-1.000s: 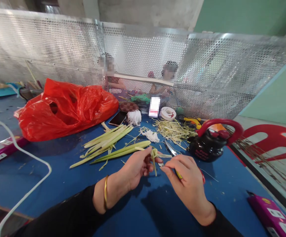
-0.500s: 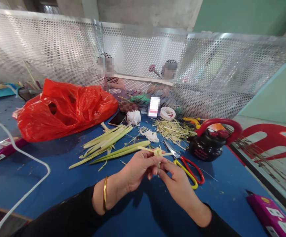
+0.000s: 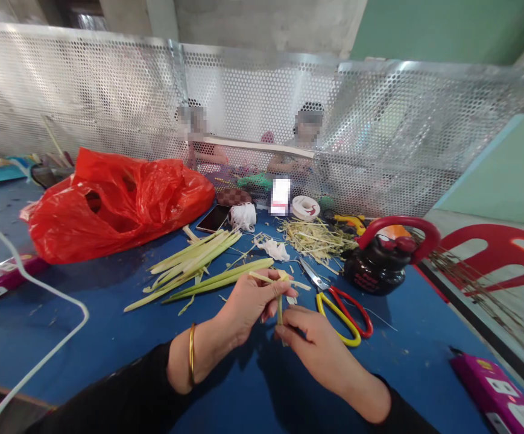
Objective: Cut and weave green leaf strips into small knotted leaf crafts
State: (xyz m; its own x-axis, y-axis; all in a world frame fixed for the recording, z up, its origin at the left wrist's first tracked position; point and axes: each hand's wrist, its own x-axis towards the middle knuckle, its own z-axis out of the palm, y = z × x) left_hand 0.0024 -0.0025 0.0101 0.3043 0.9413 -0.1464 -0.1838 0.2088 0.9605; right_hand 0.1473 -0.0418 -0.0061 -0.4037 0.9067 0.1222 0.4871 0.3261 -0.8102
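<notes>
Pale green plant strips point(image 3: 280, 304), crossed and folded together at the top, are between my hands. My left hand point(image 3: 250, 304), with a gold bangle on its wrist, pinches them near the fold. Lower down, my right hand point(image 3: 318, 337) grips the hanging end of a strip between thumb and fingers. Red-and-yellow-handled scissors point(image 3: 319, 282) lie partly spread on the table, just beyond my right hand. Left of my hands lies a pile of long pale green strips point(image 3: 198, 253), with a few greener strips point(image 3: 220, 280) in front.
A red plastic bag point(image 3: 117, 211) sits at the left. Plant scraps point(image 3: 318, 238), a white ribbon roll point(image 3: 306, 207), white thread point(image 3: 243, 217) and a black red-handled pot point(image 3: 374, 268) stand further back. Purple power strips point(image 3: 499, 392) flank the blue table point(image 3: 121, 337). Two people sit behind a perforated screen point(image 3: 252, 90).
My right hand has moved down and slightly away from my left, drawing along the hanging strip. More of that strip shows between my hands. The view has shifted slightly.
</notes>
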